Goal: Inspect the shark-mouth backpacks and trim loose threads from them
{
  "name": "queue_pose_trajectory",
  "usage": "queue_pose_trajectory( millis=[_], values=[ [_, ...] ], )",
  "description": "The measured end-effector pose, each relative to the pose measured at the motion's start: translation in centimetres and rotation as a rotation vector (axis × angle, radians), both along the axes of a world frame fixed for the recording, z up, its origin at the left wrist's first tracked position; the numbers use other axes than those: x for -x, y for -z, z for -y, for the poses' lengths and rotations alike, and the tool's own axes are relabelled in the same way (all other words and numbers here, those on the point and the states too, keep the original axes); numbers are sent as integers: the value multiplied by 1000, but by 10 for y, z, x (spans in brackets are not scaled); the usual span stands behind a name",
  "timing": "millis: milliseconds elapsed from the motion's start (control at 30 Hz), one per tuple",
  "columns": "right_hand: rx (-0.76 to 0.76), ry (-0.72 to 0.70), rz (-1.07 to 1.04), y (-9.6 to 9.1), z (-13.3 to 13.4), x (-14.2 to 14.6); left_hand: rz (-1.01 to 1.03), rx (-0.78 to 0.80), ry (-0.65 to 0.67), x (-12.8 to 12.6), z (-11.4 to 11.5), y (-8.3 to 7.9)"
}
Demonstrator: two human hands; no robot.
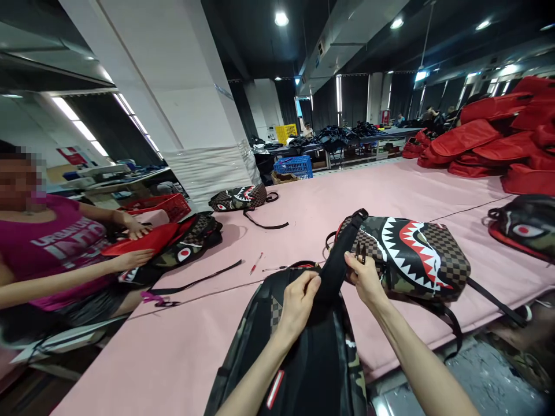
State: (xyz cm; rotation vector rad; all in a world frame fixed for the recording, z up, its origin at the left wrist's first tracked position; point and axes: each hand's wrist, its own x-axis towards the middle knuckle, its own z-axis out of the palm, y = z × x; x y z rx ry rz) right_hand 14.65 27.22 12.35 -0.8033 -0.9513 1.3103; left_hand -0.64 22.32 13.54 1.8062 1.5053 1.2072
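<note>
I viewed the station through the head camera. A black-backed backpack lay nearest, on the pink-covered table, its back panel upward and a red-and-white label on its lower left. The left hand was clenched at the left edge of the black shoulder strap, pinching it between thumb and fingers. The right hand was curled at the strap's right edge, thumb against it, and gripped a small dark item that I could not identify. The strap stood raised at a slant, its upper end overlapping a shark-mouth backpack in checkered and camouflage print, which lay just beyond the right hand. A red pen lay on the table, left of the strap. At the left edge, a co-worker had both hands on the red material of another camouflage backpack. A further shark-mouth backpack was positioned near the white pillar. A pile of red bags occupied the far right. Behind the table, I noted a blue crate and, farther back, a yellow crate.
</note>
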Motion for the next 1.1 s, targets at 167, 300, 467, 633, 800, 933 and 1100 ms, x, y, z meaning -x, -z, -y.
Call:
queue_pose_trajectory(
  millis=[167, 300, 467, 633, 800, 933, 1100],
  values=[
    [-49, -67, 106, 3, 26, 7, 47, -90, -81, -15, 5, -21],
    [-93, -89, 203, 6, 43, 13, 117, -63, -57, -20, 6, -33],
    [-132, -114, 315, 7, 63, 13, 122, -44, 29, -26, 3, -55],
    [-153, 93, 365, -3, 69, -27, 339, 54, 111, -34, 9, -56],
    [-178, 224, 362, -24, 65, -49, 384, 100, 181, -48, 21, -50],
    [-281, 92, 565, -29, 72, -54, 274, 60, 157, -58, 27, -47],
    [-442, -163, 306, -26, 90, -93, 219, 27, 125, -64, 31, -43]
  ],
)
